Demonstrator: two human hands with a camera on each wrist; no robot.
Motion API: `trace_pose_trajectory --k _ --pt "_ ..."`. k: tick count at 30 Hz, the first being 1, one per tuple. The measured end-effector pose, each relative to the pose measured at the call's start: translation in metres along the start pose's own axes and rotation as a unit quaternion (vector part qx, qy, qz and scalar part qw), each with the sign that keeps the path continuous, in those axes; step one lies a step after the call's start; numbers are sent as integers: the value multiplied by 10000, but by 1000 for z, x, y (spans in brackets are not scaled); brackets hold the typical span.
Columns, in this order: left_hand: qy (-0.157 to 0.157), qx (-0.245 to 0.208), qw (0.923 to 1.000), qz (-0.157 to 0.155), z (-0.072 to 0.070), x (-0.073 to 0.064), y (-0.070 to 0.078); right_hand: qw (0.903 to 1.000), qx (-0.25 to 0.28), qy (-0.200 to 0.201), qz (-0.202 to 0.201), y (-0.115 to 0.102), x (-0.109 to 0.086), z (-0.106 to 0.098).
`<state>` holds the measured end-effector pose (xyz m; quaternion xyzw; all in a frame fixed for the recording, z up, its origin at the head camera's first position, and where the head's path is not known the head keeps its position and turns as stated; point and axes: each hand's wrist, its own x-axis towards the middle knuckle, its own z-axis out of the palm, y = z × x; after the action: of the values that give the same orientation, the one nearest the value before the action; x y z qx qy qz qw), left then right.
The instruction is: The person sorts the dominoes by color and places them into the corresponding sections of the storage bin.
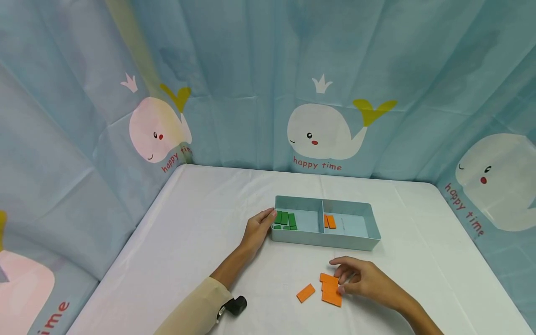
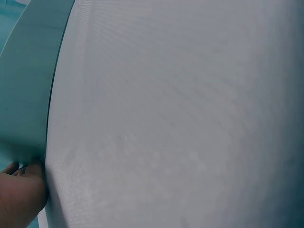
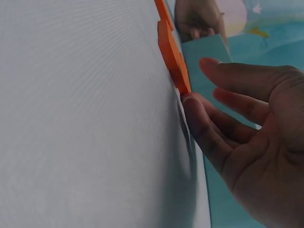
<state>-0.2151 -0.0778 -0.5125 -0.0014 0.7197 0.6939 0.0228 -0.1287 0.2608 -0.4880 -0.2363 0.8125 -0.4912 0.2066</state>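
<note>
A blue-grey plastic box (image 1: 326,238) with two compartments sits on the table. My left hand (image 1: 256,231) grips its left end, fingers at the rim; the left wrist view shows that hand low against the box wall (image 2: 28,85). Several green tiles (image 1: 291,219) lie in the left compartment, and orange tiles (image 1: 331,222) lie by the divider in the right one. In front of the box, overlapping orange tiles (image 1: 331,298) lie beside a single orange tile (image 1: 305,293). My right hand (image 1: 364,281) is at their right edge, thumb touching them, index finger raised and apart.
White cloth covers the table (image 1: 201,209). A light-blue curtain (image 1: 234,70) printed with whales hangs along the back and both sides. A small black device (image 1: 236,305) is strapped at the left sleeve's cuff.
</note>
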Motion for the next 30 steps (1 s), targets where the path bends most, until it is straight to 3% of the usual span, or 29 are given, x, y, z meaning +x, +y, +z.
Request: trace_pose_trajectory --k 5,15,24,30 --pt "6 4 10000 -52 0 -1 1 9997 137 -167 -115 1 -5 2" --pt "-6 -11 10000 -33 0 0 -1 9992 186 -348 72 0 -8 5" --pt "49 31 10000 -38 0 1 -2 9984 -226 111 -506 3 -6 8" --pt "49 69 10000 21 1 0 -1 9982 -361 98 -475 2 -3 10"
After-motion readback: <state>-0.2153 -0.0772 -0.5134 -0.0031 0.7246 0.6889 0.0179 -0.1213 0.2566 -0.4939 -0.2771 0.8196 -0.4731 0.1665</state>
